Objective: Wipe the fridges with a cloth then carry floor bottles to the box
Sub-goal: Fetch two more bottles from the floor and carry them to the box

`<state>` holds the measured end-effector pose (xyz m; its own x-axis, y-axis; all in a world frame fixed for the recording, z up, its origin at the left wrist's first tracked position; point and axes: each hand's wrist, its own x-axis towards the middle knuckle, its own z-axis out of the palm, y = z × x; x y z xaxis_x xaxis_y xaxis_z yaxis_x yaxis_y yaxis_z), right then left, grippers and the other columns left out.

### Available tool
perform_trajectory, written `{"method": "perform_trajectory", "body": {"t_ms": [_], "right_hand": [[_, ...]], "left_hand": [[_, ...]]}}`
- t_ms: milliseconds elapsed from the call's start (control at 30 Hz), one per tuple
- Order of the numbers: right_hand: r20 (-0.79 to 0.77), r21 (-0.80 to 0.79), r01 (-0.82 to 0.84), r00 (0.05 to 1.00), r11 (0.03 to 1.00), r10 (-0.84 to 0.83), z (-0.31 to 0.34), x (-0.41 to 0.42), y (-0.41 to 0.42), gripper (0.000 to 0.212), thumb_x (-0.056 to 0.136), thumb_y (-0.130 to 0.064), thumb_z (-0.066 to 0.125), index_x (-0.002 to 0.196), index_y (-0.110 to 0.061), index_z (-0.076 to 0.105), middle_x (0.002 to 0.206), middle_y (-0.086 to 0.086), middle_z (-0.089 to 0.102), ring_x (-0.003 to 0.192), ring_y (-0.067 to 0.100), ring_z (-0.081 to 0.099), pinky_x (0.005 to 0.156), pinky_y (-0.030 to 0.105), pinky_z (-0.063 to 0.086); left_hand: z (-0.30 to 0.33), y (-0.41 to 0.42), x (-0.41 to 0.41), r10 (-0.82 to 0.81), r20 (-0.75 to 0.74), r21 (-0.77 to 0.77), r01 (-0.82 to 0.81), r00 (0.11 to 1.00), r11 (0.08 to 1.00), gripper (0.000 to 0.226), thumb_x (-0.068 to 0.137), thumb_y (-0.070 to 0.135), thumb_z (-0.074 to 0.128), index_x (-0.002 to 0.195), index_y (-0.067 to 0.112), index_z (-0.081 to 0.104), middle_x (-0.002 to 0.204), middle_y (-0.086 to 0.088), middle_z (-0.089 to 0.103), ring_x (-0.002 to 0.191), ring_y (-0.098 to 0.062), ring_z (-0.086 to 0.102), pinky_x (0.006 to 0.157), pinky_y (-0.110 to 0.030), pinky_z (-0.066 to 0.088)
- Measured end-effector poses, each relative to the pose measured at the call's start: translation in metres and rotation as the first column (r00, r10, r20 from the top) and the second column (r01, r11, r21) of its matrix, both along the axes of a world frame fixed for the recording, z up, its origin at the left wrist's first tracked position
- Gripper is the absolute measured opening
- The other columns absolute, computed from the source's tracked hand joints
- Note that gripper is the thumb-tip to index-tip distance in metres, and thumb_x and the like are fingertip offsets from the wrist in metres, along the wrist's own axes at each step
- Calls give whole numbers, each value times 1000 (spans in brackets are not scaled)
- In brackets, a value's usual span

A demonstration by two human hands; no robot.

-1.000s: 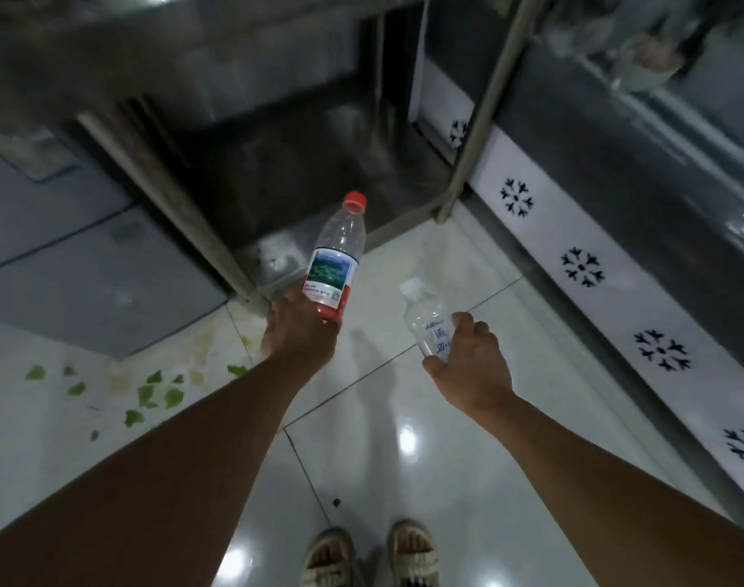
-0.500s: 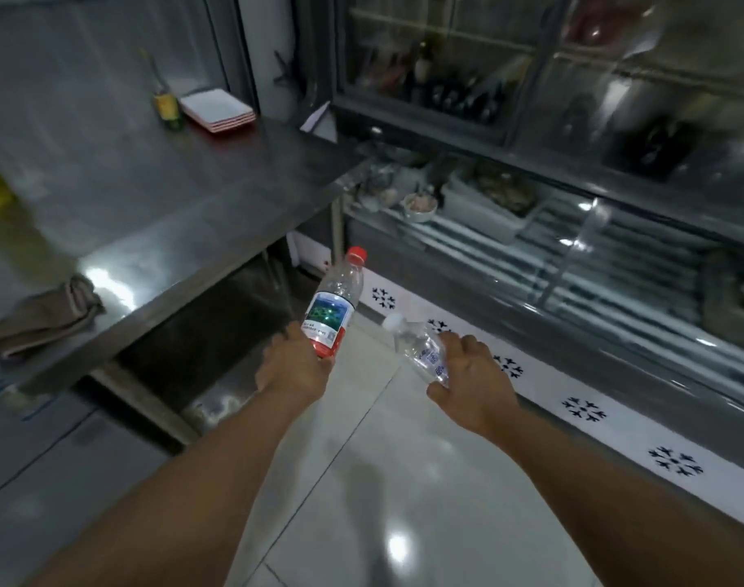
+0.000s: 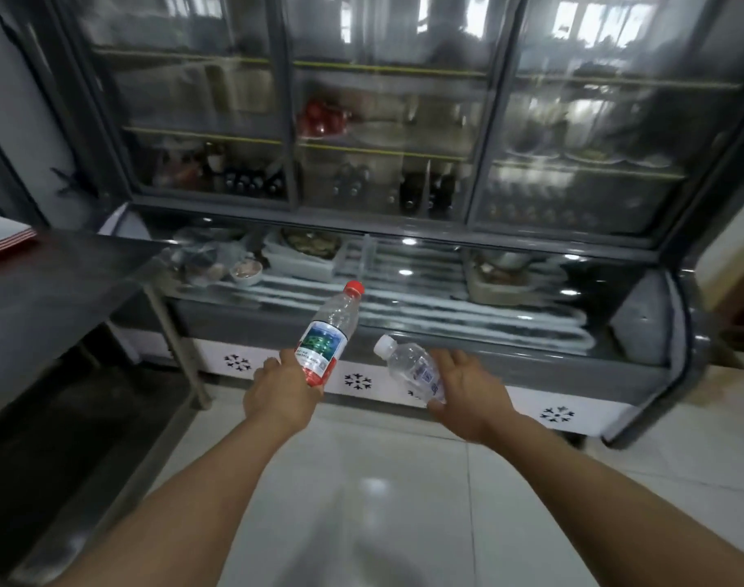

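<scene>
The left hand (image 3: pixel 279 398) grips the base of a red-capped bottle (image 3: pixel 327 334), tilted with its cap up and to the right. The right hand (image 3: pixel 467 391) holds a smaller white-capped bottle (image 3: pixel 410 368), neck pointing up-left. Both are held above the tiled floor (image 3: pixel 404 502), before the glass-fronted fridge (image 3: pixel 404 163), with a steel surface (image 3: pixel 56 290) at left.

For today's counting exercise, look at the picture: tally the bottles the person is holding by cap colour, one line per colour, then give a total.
Red-capped bottle, gripped in the left hand: 1
White-capped bottle, held in the right hand: 1
Total: 2
</scene>
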<state>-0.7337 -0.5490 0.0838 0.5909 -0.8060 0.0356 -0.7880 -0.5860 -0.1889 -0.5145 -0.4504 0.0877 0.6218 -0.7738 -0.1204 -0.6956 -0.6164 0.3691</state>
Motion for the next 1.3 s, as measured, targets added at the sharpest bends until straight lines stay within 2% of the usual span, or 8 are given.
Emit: {"method": "perform_trajectory", "body": {"t_ms": [300, 433, 567, 733, 833, 967, 1100, 1300], "right_hand": [[-40, -61, 260, 964, 964, -263, 44, -243, 16, 65, 82, -38, 62, 135, -17, 32, 129, 9, 47, 114, 28, 48, 80, 36, 46], [-27, -84, 395, 917, 915, -398, 58, -333, 17, 65, 79, -38, 65, 132, -19, 34, 129, 7, 48, 113, 27, 49, 81, 38, 47], [-3, -75, 513, 857, 855, -515, 61, -408, 11, 65, 79, -36, 64, 133, -20, 32, 126, 8, 49, 110, 28, 50, 74, 33, 42], [-33, -59, 652, 755, 756, -654, 63, -486, -14, 64, 79, -37, 62, 133, -19, 33, 122, 6, 49, 109, 26, 49, 78, 35, 46], [-40, -74, 713, 696, 697, -717, 71, -525, -38, 63, 79, -37, 63, 132, -20, 35, 120, 5, 50, 106, 25, 51, 75, 34, 46], [-25, -86, 780, 620, 620, -784, 79, -575, -73, 60, 77, -33, 63, 130, -21, 37, 117, 4, 50, 104, 24, 50, 68, 30, 38], [-11, -79, 844, 532, 531, -847, 79, -625, -99, 59, 78, -32, 62, 129, -20, 37, 116, 4, 50, 105, 25, 50, 68, 30, 39], [-1, -67, 878, 474, 473, -880, 72, -708, -156, 58, 79, -34, 62, 128, -19, 37, 116, 5, 50, 105, 26, 50, 70, 31, 41]], "left_hand": [[34, -38, -220, -258, 27, -114, 259, 966, 959, 59, 82, 38, 65, 128, 12, 38, 123, -12, 51, 111, -30, 50, 84, -38, 43], [46, -67, -308, -410, 57, -132, 414, 910, 901, 59, 81, 40, 65, 127, 14, 38, 120, -10, 53, 108, -28, 52, 77, -35, 42], [50, -105, -379, -546, 119, -92, 556, 830, 826, 57, 82, 42, 64, 124, 14, 38, 119, -10, 53, 107, -28, 52, 72, -34, 39], [49, -166, -454, -664, 133, -52, 674, 736, 736, 61, 82, 43, 63, 128, 15, 35, 121, -11, 52, 109, -28, 52, 82, -39, 45], [48, -209, -494, -727, 136, -42, 737, 673, 675, 62, 83, 42, 63, 130, 15, 33, 122, -13, 52, 109, -29, 53, 84, -39, 47], [53, -272, -546, -776, 174, -27, 791, 606, 611, 59, 83, 45, 60, 125, 12, 36, 121, -13, 54, 108, -30, 55, 81, -39, 47], [60, -326, -601, -830, 188, -10, 846, 525, 533, 60, 82, 44, 60, 125, 10, 37, 122, -13, 55, 109, -31, 56, 86, -39, 48], [62, -397, -696, -885, 181, 7, 899, 430, 438, 58, 82, 41, 61, 124, 10, 35, 124, -14, 53, 112, -31, 54, 92, -41, 48]]}}
